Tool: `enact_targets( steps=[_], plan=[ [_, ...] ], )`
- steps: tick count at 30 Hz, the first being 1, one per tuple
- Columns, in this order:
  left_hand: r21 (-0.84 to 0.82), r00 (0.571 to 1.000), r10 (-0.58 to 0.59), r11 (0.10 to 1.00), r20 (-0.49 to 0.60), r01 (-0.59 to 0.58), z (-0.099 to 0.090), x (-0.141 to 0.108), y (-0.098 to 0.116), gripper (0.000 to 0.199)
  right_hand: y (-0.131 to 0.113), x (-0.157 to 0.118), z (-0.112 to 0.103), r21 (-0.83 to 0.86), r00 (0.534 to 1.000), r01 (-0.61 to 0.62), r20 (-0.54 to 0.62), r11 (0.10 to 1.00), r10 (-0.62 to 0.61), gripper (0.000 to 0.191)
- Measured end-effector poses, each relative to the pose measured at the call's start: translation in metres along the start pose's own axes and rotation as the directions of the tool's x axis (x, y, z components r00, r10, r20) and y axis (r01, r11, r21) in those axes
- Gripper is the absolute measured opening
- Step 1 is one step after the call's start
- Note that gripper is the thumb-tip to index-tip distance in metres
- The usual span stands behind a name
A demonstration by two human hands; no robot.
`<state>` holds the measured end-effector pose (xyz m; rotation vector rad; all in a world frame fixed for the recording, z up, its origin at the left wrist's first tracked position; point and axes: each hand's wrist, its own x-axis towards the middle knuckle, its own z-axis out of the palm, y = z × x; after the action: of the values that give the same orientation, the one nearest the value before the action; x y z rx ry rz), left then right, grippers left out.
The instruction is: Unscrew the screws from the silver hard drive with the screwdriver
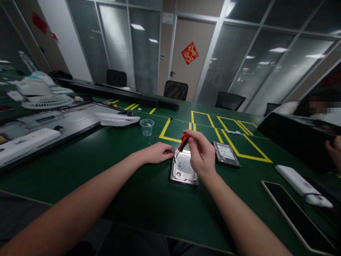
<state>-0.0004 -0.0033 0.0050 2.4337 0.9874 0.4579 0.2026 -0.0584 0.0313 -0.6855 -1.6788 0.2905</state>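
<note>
A silver hard drive [184, 169] with a white label lies on the green table in front of me. My right hand [202, 153] grips a red-and-black screwdriver [183, 143], fingers wrapped round its handle. The screwdriver tilts down to the left, with its tip at the drive's upper left edge. Against that same edge, the bent fingers of my left hand [160, 153] hold the drive. A second hard drive [226, 154] lies just right of my right hand. Beyond my left hand stands a clear plastic cup [146, 127] with something small and pale in it.
White fan parts [117, 119] and a large flat panel [69, 122] lie to the left. On the right are a phone [295, 217], a white power strip [303, 185] and a big black case [295, 138], with another person's hand [335, 151] beside it. Yellow tape [250, 156] marks the table.
</note>
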Motion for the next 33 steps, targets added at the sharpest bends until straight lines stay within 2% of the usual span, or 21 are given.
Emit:
enact_targets(
  steps=[4, 12, 15, 20, 25, 30, 33],
  plan=[
    [-0.004, 1.0, 0.01, 1.0, -0.004, -0.01, 0.0, 0.0, 0.0, 0.027, -0.004, 0.0, 0.0, -0.045, 0.999, 0.023, 0.026, 0.999, -0.022, 0.033],
    [0.016, 1.0, 0.009, 1.0, 0.001, -0.009, 0.0, 0.0, -0.001, 0.028, -0.006, 0.006, 0.0, -0.164, 0.996, 0.077, -0.022, 0.983, -0.081, 0.02],
    [0.015, 1.0, 0.003, 1.0, 0.001, -0.003, 0.0, 0.0, -0.002, 0.028, -0.005, 0.005, 0.0, -0.1, 0.998, 0.051, -0.026, 0.994, -0.054, 0.019],
    [0.005, 1.0, -0.004, 1.0, -0.004, 0.004, 0.001, 0.0, -0.003, 0.029, -0.008, 0.001, 0.001, 0.064, 0.999, -0.034, 0.045, 0.997, 0.031, 0.028],
    [0.033, 1.0, -0.002, 0.999, -0.001, 0.002, 0.0, 0.0, 0.001, 0.028, -0.01, 0.002, 0.0, 0.009, 0.998, -0.044, 0.038, 0.999, 0.044, 0.027],
    [0.032, 1.0, -0.002, 0.999, 0.001, 0.002, -0.001, 0.0, 0.002, 0.028, -0.011, 0.005, -0.001, -0.087, 0.999, 0.042, 0.034, 0.995, -0.04, 0.023],
    [0.024, 1.0, 0.004, 1.0, 0.001, -0.004, -0.001, 0.0, 0.001, 0.028, -0.009, 0.006, -0.002, -0.083, 0.998, 0.05, 0.047, 0.995, -0.046, 0.025]
  ],
)
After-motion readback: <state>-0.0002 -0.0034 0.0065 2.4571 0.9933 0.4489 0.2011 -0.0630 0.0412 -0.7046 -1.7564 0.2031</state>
